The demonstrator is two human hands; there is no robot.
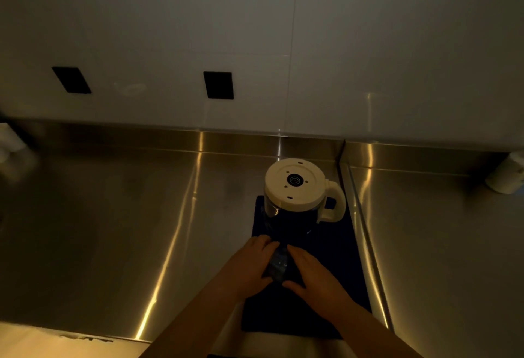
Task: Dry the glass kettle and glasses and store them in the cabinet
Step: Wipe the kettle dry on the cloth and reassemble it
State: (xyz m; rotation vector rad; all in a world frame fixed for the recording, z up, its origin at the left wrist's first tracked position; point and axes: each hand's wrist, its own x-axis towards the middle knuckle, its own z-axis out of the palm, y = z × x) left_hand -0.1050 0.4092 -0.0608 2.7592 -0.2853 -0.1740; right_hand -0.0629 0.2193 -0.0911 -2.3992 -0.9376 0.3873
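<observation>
- Kettle (295,201): glass body, upside down on far end of dark blue mat (326,258), white base facing up, white handle to the right.
- Mat lies on steel counter (113,230), just left of a raised seam in the steel.
- Glass (278,265): small, clear, hard to make out vs the dark mat; sits btwn both hands at mid-mat, near side of kettle.
- Left hand (252,267): fingers curled round left side of glass, gripping it.
- Right hand (312,275): fingers fairly straight, against right side of glass; thumb low by its near edge. Looks like touching rather than clasping, but dim light, can't be sure.
- Wall behind: pale panels w/ two black sockets (218,85).
- White object (507,173) at far right on counter, blurred.
</observation>
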